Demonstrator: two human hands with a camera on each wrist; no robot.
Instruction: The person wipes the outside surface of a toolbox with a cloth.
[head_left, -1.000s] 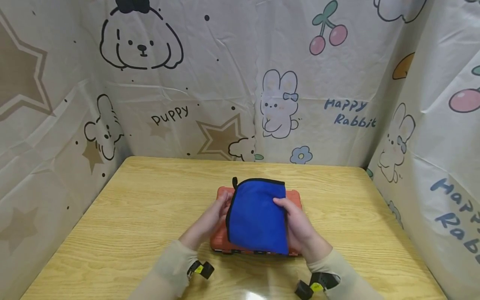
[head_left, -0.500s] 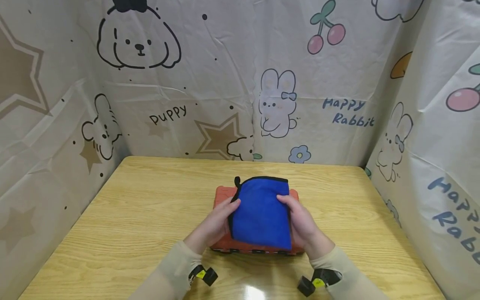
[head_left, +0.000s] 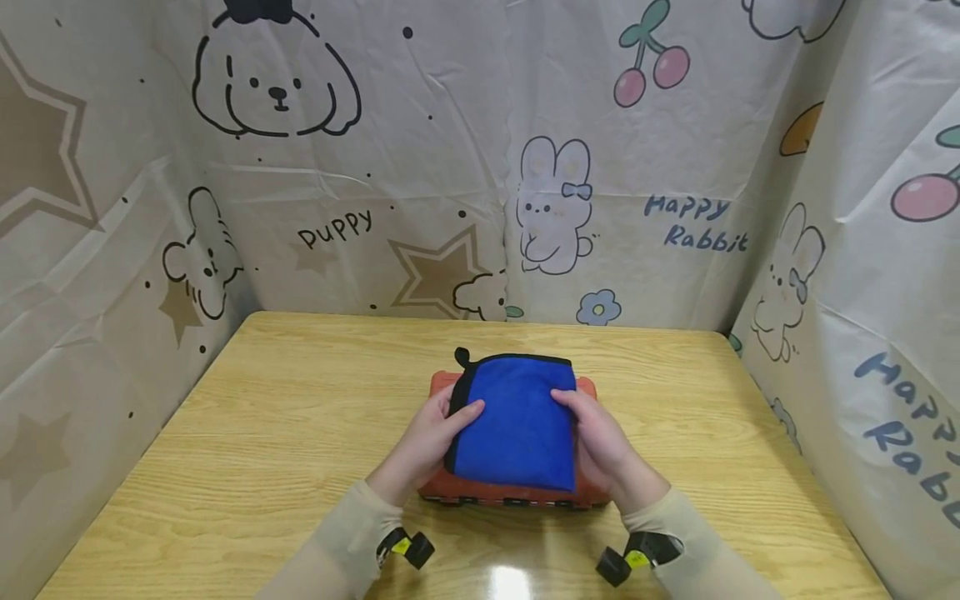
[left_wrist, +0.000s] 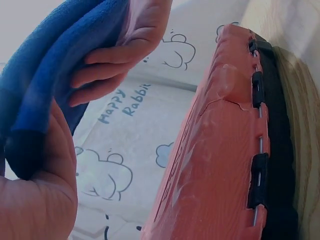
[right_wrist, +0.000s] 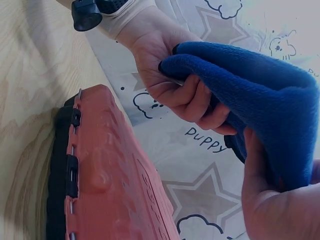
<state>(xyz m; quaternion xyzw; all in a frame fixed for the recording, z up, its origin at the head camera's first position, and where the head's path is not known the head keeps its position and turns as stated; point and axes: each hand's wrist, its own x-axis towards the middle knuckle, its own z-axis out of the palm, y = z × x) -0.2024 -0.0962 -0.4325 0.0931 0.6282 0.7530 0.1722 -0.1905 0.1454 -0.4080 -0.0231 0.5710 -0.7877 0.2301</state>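
Note:
A folded blue cloth (head_left: 517,425) with black edging and a small black loop at its upper left corner is held up between both hands. My left hand (head_left: 427,437) grips its left edge, thumb on top and fingers underneath. On the opposite edge, my right hand (head_left: 603,446) pinches the cloth with the thumb over its face. Beneath the cloth lies a red plastic case (left_wrist: 215,150) with a black base and black hinges or latches along one side. Both wrist views show a gap between the cloth (right_wrist: 260,95) and the case (right_wrist: 110,165).
The case rests on a light wood-grain table (head_left: 300,392). A pale printed curtain (head_left: 420,150) with cartoon animals and stars stands behind the table and along both sides. Dark camera straps sit on both wrists.
My left hand, earlier beside the cloth with its thumb off it, now grips the left edge. The cloth's left edge shifted right, then back left. The case has stayed in place.

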